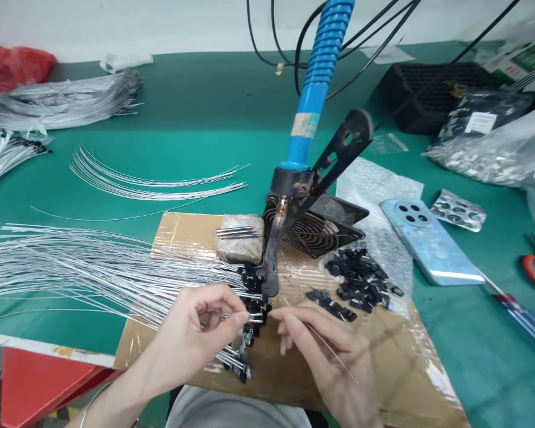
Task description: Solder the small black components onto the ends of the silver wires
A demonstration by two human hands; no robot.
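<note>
White wires (93,261) lie over cardboard (405,362); our left hand (196,339) pinches some near their black ends (252,279), our right hand (323,353) grips a thin strand (339,359). If the iron (318,89) is hot, slipping could burn us.

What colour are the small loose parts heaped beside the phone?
The small loose parts are black; the head view shows them best.

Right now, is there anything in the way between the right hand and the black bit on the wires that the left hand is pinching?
Nothing visible: the right hand has its fingertips close beside the black bit on the wires. The dark metal arm hangs just beyond, near but not between them.
</note>
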